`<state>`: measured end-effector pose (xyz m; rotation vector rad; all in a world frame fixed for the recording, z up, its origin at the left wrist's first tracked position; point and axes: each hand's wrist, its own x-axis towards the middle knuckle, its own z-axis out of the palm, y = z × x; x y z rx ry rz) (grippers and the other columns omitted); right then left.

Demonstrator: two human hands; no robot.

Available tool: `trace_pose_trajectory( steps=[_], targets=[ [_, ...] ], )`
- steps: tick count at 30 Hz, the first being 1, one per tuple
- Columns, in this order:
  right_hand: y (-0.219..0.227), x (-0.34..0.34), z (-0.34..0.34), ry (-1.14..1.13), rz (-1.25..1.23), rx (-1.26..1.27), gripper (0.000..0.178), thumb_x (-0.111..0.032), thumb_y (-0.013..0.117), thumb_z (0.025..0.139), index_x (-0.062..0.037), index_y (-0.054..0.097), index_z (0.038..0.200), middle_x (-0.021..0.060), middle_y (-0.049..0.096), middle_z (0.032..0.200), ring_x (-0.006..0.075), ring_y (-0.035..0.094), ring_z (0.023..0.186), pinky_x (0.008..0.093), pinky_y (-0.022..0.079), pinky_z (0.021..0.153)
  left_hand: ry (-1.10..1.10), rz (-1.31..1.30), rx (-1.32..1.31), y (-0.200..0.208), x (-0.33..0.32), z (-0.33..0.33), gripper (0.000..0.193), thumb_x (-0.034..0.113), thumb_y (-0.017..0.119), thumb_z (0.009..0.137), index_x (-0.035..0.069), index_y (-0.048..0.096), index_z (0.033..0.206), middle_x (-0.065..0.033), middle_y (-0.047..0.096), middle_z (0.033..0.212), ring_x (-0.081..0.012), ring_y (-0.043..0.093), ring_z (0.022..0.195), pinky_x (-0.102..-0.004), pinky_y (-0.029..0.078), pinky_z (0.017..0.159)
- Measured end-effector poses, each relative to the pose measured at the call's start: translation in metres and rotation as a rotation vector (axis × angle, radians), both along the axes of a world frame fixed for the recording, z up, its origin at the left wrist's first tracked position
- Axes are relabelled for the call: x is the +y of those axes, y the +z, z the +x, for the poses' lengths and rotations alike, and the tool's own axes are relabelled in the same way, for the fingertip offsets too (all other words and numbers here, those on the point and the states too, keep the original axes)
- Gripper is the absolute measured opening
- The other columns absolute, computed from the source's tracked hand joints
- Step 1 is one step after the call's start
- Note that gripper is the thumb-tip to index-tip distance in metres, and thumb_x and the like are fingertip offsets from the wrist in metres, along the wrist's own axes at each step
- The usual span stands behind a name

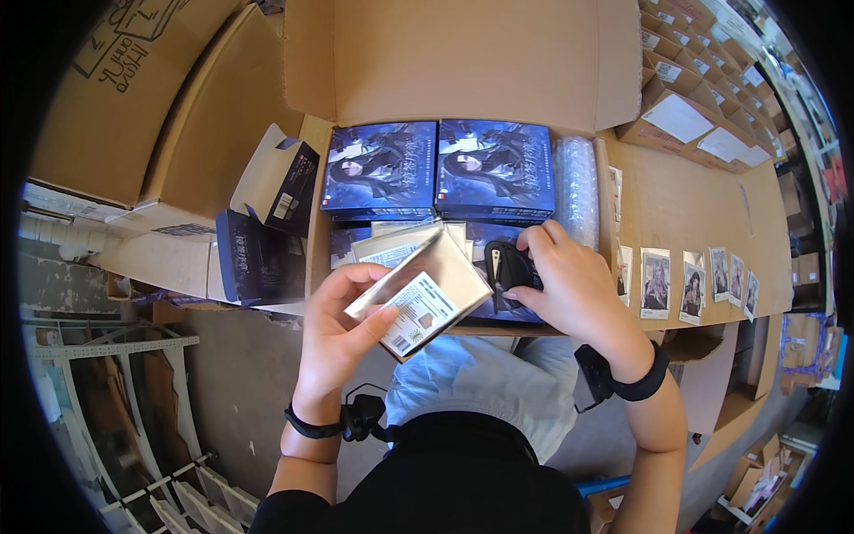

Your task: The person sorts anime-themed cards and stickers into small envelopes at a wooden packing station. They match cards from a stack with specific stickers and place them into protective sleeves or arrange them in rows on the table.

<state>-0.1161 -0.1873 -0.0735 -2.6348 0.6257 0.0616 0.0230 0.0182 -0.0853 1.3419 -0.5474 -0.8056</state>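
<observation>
Left of my grip stood a dark box with its flaps open. My left hand was closed on a flat, tilted pack, its thumb over the edge of a white label. Just beyond that grip, two blue illustrated boxes sat side by side in an open carton. Right of the pack, my right hand had its thumb and fingers around a small black object. Behind that hand stood a bubble-wrap roll; farther right, printed cards made a loose row on the table.
</observation>
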Motion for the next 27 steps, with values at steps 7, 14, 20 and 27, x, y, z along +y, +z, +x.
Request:
trace_pose_trajectory(
  steps=[7,14,20,27],
  targets=[
    [-0.001,-0.003,0.006,0.056,0.035,-0.007,0.051,-0.028,0.075,0.060,-0.0009,0.046,0.092,0.0146,0.050,0.091,0.0338,0.057,0.079,0.0395,0.048,0.066,-0.011,-0.085,0.058,-0.006,0.004,0.002,0.031,-0.001,0.062,0.077,0.002,0.048,0.105,-0.0072,0.055,0.098,-0.0111,0.053,0.092,-0.0234,0.043,0.079],
    [-0.002,0.014,0.014,-0.010,-0.071,0.083,0.063,-0.034,0.079,0.055,0.0041,0.043,0.090,0.0191,0.050,0.090,0.0362,0.059,0.071,0.0405,0.049,0.058,0.066,-0.062,0.167,0.001,0.000,-0.003,0.036,-0.003,0.064,0.073,0.003,0.046,0.103,-0.0061,0.058,0.091,-0.0081,0.057,0.081,-0.0196,0.045,0.073],
    [-0.002,0.009,0.017,0.045,-0.040,0.054,0.063,-0.034,0.079,0.057,0.0045,0.043,0.091,0.0213,0.053,0.090,0.0362,0.059,0.071,0.0400,0.049,0.058,0.071,-0.094,0.175,-0.002,0.003,-0.004,0.020,-0.001,0.066,0.073,0.003,0.052,0.086,-0.0048,0.061,0.080,-0.0075,0.056,0.075,-0.0198,0.044,0.070],
    [-0.012,0.011,0.021,0.103,-0.026,-0.021,0.034,-0.027,0.068,0.072,-0.0001,0.050,0.082,0.0180,0.058,0.068,0.0372,0.058,0.063,0.0417,0.046,0.054,-0.006,-0.055,0.067,0.004,0.000,-0.007,0.013,0.003,0.064,0.078,0.000,0.058,0.089,-0.0025,0.061,0.082,-0.0051,0.055,0.074,-0.0187,0.045,0.067]
  ],
)
